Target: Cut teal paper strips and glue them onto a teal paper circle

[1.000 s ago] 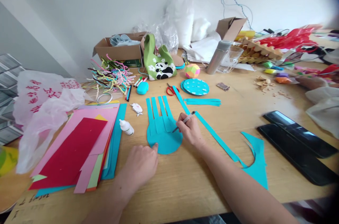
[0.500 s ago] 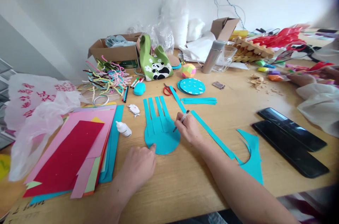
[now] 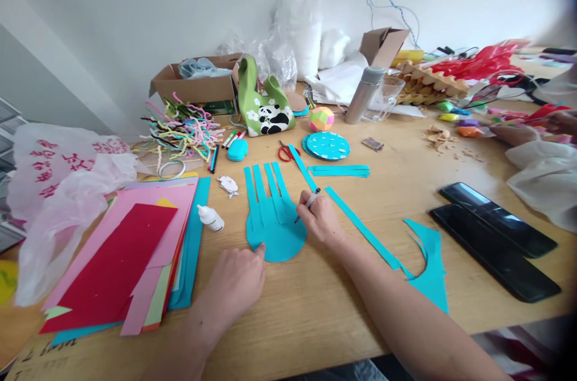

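A blue paper circle (image 3: 276,244) lies flat on the table, with several blue paper strips (image 3: 259,188) over its upper part, pointing away from me. My left hand (image 3: 237,279) presses one outstretched fingertip on the circle's lower left edge and grips nothing. My right hand (image 3: 322,219) is closed round a pen (image 3: 312,197), whose tip touches the circle's right side. Left of the circle, a white glue bottle (image 3: 210,219) lies on its side. Loose blue strips (image 3: 340,171) and a curved blue offcut (image 3: 430,273) lie to the right.
Coloured paper sheets (image 3: 117,267) are stacked at left. Red scissors (image 3: 285,152), a spotted blue disc (image 3: 329,146), a panda bag (image 3: 268,110) and a steel bottle (image 3: 364,95) stand or lie farther back. Two black phones (image 3: 496,249) lie at right, near another person's hand (image 3: 514,134).
Almost nothing differs. Both hands keep their places on the circle, and the view has shifted very slightly.
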A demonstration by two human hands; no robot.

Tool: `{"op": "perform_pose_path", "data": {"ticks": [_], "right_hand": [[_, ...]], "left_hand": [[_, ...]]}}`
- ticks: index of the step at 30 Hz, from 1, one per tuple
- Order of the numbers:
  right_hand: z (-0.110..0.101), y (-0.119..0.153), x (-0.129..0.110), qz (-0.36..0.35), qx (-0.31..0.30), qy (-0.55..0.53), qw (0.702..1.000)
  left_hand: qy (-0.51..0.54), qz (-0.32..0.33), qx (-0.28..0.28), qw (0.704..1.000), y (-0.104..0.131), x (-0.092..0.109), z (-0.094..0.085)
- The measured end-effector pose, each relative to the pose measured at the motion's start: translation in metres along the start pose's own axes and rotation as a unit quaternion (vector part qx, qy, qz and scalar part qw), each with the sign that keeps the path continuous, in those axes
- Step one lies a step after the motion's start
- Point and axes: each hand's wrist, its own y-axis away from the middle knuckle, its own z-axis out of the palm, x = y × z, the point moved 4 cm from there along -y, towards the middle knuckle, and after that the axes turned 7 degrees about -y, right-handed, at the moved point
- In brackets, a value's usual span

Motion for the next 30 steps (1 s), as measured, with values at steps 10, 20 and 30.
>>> {"op": "perform_pose_path", "data": {"ticks": [10, 20, 30], "right_hand": [[-0.0069, -0.0003, -0.0028, 0.026, 0.035, -0.088, 0.995], [-0.0077, 0.0026, 0.0016, 0.048, 0.07, -0.144, 0.986], [0.0, 0.0053, -0.0036, 0.043, 0.031, -0.235, 0.971]], "left_hand": [[0.015, 0.001, 0.0, 1.0, 0.0003, -0.0004, -0.0006], [0.022, 0.007, 0.009, 1.0, 0.0015, 0.0006, -0.0023], [0.012, 0.017, 0.024, 0.999, 0.0033, 0.0016, -0.0069]]}}
